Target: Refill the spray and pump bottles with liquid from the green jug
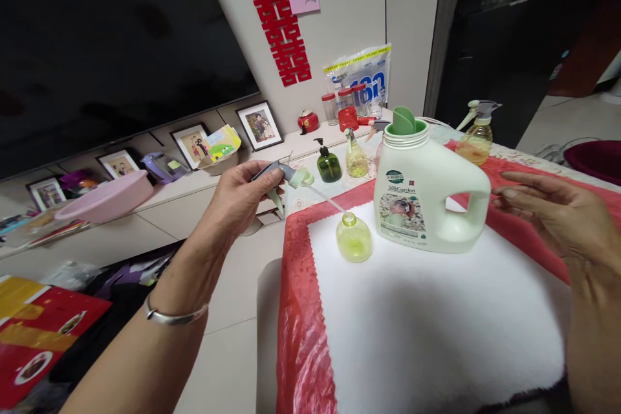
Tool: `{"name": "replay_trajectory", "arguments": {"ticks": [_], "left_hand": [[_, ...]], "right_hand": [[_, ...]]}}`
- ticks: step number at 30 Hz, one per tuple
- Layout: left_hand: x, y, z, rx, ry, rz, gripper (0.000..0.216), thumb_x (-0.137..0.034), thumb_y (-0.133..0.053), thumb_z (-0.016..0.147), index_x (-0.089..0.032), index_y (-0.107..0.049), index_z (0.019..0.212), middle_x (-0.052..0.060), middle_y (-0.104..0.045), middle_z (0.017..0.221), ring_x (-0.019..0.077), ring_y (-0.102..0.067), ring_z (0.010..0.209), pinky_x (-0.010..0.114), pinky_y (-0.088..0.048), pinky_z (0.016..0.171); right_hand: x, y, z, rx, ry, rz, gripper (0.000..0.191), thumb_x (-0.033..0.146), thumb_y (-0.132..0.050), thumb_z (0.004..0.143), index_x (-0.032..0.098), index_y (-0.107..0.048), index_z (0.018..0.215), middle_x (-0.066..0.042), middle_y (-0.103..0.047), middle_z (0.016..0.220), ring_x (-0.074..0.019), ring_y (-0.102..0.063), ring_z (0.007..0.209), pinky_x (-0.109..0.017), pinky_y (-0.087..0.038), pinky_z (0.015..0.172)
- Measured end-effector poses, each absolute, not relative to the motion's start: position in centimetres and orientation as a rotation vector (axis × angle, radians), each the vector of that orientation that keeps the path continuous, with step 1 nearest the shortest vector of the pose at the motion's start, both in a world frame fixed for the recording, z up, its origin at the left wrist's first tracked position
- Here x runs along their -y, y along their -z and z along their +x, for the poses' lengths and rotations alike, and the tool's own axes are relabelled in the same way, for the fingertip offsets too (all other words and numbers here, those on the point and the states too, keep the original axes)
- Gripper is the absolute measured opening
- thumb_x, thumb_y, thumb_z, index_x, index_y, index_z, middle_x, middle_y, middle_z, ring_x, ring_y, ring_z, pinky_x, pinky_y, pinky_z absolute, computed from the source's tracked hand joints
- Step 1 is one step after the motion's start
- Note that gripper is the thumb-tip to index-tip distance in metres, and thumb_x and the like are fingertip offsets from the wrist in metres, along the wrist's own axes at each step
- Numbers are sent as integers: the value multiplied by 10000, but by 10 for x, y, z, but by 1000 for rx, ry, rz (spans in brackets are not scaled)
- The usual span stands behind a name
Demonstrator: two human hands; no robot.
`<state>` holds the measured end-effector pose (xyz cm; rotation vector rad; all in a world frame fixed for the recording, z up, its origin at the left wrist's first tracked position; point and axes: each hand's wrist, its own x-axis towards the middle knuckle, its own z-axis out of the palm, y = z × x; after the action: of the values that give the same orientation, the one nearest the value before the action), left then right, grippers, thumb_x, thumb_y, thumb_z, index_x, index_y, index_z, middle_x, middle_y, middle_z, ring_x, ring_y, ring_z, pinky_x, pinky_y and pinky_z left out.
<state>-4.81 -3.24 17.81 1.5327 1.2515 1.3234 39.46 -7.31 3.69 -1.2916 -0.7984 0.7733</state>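
My left hand [257, 191] grips a grey and pale green trigger spray head [291, 174], held tilted sideways. Its thin dip tube [326, 197] slants down to the neck of a small round yellow-green bottle [354, 240]; whether the tip is inside the neck I cannot tell. That bottle stands upright on a white fluffy mat [412, 323]. Just right of it stands a large pale green detergent jug [412, 187], with a darker green spout piece [403, 121] showing in its mouth. To the right of the jug's handle is my right hand [557, 213], holding nothing, its fingers stretched out and apart.
Behind the mat stand a dark green pump bottle [328, 165], a spray bottle [357, 158] and several red-lidded jars. Another spray bottle [478, 139] is at the back right. Red plastic sheeting [305, 336] covers the table. A cabinet with a pink basin [107, 197] lies left.
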Motion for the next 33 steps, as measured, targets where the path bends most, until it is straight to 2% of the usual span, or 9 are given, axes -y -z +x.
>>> {"name": "replay_trajectory", "arguments": {"ticks": [11, 17, 26, 33], "left_hand": [[31, -185, -35, -1300, -1269, 1852, 271, -387, -800, 726, -167, -757, 878, 27, -714, 742, 146, -615, 642, 235, -487, 581], [35, -187, -26, -1396, -1178, 1935, 254, -390, -768, 743, -180, -751, 885, 3, -676, 697, 135, -563, 605, 228, -423, 544], [40, -153, -8, -1394, -943, 2120, 226, -372, -675, 823, -196, -732, 952, 5, -704, 775, 151, -593, 636, 260, -431, 599], [41, -132, 8, -1395, -897, 2195, 112, -294, -686, 827, -228, -752, 890, 27, -735, 802, 197, -645, 745, 289, -461, 660]], "right_hand": [[73, -36, 394, 805, -773, -1276, 745, 351, -891, 459, 136, -690, 1144, -145, -672, 1028, -208, -692, 817, -199, -591, 788], [75, -38, 395, 808, -764, -1271, 712, 331, -874, 486, 137, -690, 1146, -140, -676, 1007, -207, -693, 812, -201, -595, 788], [89, -58, 388, 830, -679, -1227, 735, 312, -867, 474, 151, -707, 1174, -127, -682, 948, -182, -687, 762, -149, -585, 737], [100, -71, 383, 855, -636, -1218, 702, 310, -855, 512, 154, -708, 1180, -122, -684, 922, -155, -681, 741, -127, -572, 732]]}}
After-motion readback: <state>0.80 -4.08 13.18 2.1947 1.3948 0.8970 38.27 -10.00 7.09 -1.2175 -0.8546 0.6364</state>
